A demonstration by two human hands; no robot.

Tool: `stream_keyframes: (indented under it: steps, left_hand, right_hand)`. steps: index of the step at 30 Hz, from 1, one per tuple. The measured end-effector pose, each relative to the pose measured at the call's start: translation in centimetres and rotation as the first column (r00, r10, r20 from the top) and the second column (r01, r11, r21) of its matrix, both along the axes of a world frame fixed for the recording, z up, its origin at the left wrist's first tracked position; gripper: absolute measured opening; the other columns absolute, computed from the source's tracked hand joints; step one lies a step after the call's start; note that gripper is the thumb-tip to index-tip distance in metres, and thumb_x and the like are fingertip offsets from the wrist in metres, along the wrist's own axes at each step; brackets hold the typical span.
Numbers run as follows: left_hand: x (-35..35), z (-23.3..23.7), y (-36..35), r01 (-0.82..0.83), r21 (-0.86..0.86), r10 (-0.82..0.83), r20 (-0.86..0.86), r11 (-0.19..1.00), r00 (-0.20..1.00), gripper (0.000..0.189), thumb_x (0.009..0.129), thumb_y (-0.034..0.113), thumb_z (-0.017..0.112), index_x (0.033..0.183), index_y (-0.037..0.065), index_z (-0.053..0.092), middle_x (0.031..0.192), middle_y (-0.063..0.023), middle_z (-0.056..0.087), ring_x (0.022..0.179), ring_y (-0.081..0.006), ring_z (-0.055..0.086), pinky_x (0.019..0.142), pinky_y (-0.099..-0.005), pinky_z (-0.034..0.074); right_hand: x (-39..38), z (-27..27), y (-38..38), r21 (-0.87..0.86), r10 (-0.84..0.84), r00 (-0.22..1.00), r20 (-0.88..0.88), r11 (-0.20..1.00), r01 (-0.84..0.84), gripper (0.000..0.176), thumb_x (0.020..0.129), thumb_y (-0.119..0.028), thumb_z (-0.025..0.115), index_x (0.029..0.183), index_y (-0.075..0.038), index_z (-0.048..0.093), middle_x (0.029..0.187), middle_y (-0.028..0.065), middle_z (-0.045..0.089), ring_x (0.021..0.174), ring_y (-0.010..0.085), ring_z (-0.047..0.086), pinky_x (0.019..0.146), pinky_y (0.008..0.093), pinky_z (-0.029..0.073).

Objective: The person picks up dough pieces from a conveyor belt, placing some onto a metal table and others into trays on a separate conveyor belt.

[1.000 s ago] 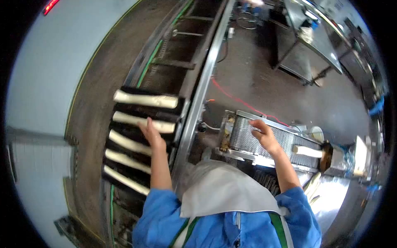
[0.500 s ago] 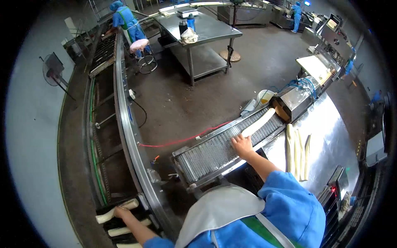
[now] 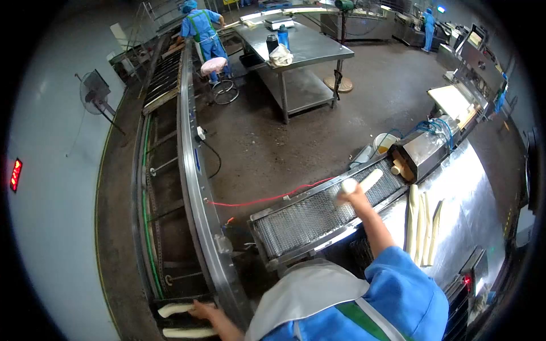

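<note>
My right hand [image 3: 354, 198], a little blurred, is closed round a pale roll [image 3: 348, 185] whose round end points up over the mesh conveyor [image 3: 301, 219]. Just beyond it, a long pale roll [image 3: 372, 180] lies on the mesh, and a short piece [image 3: 396, 170] sits at the machine's opening. At the lower left, my left hand [image 3: 201, 310] has its fingers closed on the right end of a pale strip [image 3: 175, 309] in a dark tray. Another pale strip [image 3: 190, 332] lies below that one.
Several long pale strips [image 3: 421, 227] lie on the steel table [image 3: 466, 193] at right. A long metal rail [image 3: 190, 170] runs along the left line. Behind stand a steel table [image 3: 307, 48], a stool [image 3: 214, 66], a white bucket [image 3: 387, 142] and two people in blue.
My right hand has raised a roll off the mesh, its end now upward. In the lower-left tray, my left hand sits at the strip's right end. The whole view has shifted right and down.
</note>
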State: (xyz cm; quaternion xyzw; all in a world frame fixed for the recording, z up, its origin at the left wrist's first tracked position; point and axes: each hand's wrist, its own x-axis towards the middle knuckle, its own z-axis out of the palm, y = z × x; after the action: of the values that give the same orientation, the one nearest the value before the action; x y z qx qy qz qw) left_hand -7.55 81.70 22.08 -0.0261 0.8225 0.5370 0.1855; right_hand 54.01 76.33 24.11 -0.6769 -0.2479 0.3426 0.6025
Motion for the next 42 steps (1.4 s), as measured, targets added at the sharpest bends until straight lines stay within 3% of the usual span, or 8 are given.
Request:
stream_keyframes:
  steps: [6, 12, 14, 17, 23, 27, 36, 42]
  left_hand:
    - [1.8, 3.3, 2.3, 0.230, -0.439, -0.484, -0.648, 0.868, 0.589, 0.064, 0.085, 0.008, 0.066, 0.142, 0.011, 0.038, 0.145, -0.0169, 0.036, 0.129, -0.0357, 0.040, 0.106, -0.0485, 0.035]
    - [4.5, 1.8, 8.1, 0.525, -0.428, -0.659, -0.633, 0.735, 0.406, 0.052, 0.089, 0.012, 0.062, 0.137, 0.008, 0.043, 0.141, -0.0159, 0.041, 0.129, -0.0361, 0.038, 0.106, -0.0498, 0.034]
    - [4.8, -0.1, 9.3, 0.530, -0.483, -0.696, -0.635, 0.697, 0.335, 0.052, 0.089, 0.014, 0.062, 0.137, 0.008, 0.043, 0.140, -0.0159, 0.042, 0.128, -0.0363, 0.039, 0.105, -0.0497, 0.034]
    - [3.7, -2.0, 10.6, 0.506, -0.617, -0.766, -0.625, 0.603, 0.152, 0.049, 0.092, 0.021, 0.060, 0.136, 0.008, 0.045, 0.136, -0.0171, 0.046, 0.125, -0.0367, 0.042, 0.103, -0.0491, 0.034]
    - [2.6, -3.3, 9.1, 0.512, -0.677, -0.792, -0.611, 0.529, 0.009, 0.047, 0.094, 0.028, 0.054, 0.135, 0.005, 0.045, 0.133, -0.0181, 0.049, 0.121, -0.0376, 0.046, 0.101, -0.0500, 0.035]
    - [2.0, -3.4, 6.4, 0.530, -0.664, -0.798, -0.601, 0.528, 0.043, 0.047, 0.092, 0.024, 0.058, 0.133, 0.003, 0.047, 0.132, -0.0180, 0.050, 0.122, -0.0362, 0.046, 0.101, -0.0474, 0.037]
    - [3.5, -1.8, 2.1, 0.485, -0.626, -0.779, -0.585, 0.611, 0.225, 0.048, 0.093, 0.026, 0.057, 0.135, 0.007, 0.046, 0.134, -0.0182, 0.047, 0.122, -0.0373, 0.045, 0.101, -0.0474, 0.036]
    - [3.5, -1.7, 1.9, 0.497, -0.616, -0.766, -0.619, 0.611, 0.173, 0.048, 0.091, 0.023, 0.058, 0.133, 0.004, 0.047, 0.132, -0.0205, 0.047, 0.119, -0.0386, 0.046, 0.100, -0.0467, 0.037]
  right_hand:
    - [9.6, -1.8, -17.3, 0.165, -0.601, 0.524, -0.603, 0.549, 0.819, 0.039, 0.077, -0.010, 0.067, 0.114, -0.009, 0.056, 0.115, 0.0116, 0.057, 0.108, 0.0292, 0.053, 0.088, 0.0530, 0.048]
    - [1.2, -5.3, -31.9, 0.047, -0.977, 0.118, -0.178, 0.111, 0.993, 0.057, 0.073, 0.000, 0.072, 0.123, -0.001, 0.045, 0.117, 0.0249, 0.053, 0.092, 0.0321, 0.064, 0.064, 0.0407, 0.058]
    - [-2.1, -5.7, -35.3, -0.122, -0.919, 0.388, 0.068, 0.378, 0.918, 0.056, 0.072, -0.005, 0.076, 0.120, 0.000, 0.048, 0.115, 0.0211, 0.056, 0.095, 0.0335, 0.062, 0.075, 0.0416, 0.056]
    - [-4.8, -2.4, -34.3, -0.337, -0.558, 0.455, 0.694, 0.307, 0.890, 0.042, 0.069, -0.022, 0.077, 0.098, 0.000, 0.058, 0.101, 0.0140, 0.062, 0.096, 0.0308, 0.059, 0.086, 0.0398, 0.047]
    - [-4.9, 2.2, -32.2, -0.742, -0.145, 0.740, 0.657, 0.052, 0.668, 0.035, 0.073, -0.018, 0.070, 0.100, 0.000, 0.057, 0.106, 0.0145, 0.059, 0.104, 0.0354, 0.054, 0.092, 0.0452, 0.044]
    - [-1.9, 1.7, -31.1, -0.734, 0.077, 0.731, 0.678, 0.120, 0.668, 0.076, 0.072, -0.027, 0.072, 0.138, -0.009, 0.040, 0.148, 0.0199, 0.029, 0.137, 0.0403, 0.026, 0.111, 0.0578, 0.020]
    - [6.5, 2.3, -26.5, -0.837, 0.014, 0.851, 0.525, 0.193, 0.513, 0.116, 0.059, -0.052, 0.081, 0.152, -0.025, 0.016, 0.158, 0.0201, 0.004, 0.145, 0.0417, -0.001, 0.111, 0.0645, 0.007]
    - [7.9, 1.8, -25.4, -0.791, 0.002, 0.810, 0.587, 0.216, 0.573, 0.105, 0.057, -0.050, 0.084, 0.142, -0.011, 0.035, 0.152, 0.0246, 0.020, 0.143, 0.0391, 0.014, 0.114, 0.0554, 0.013]
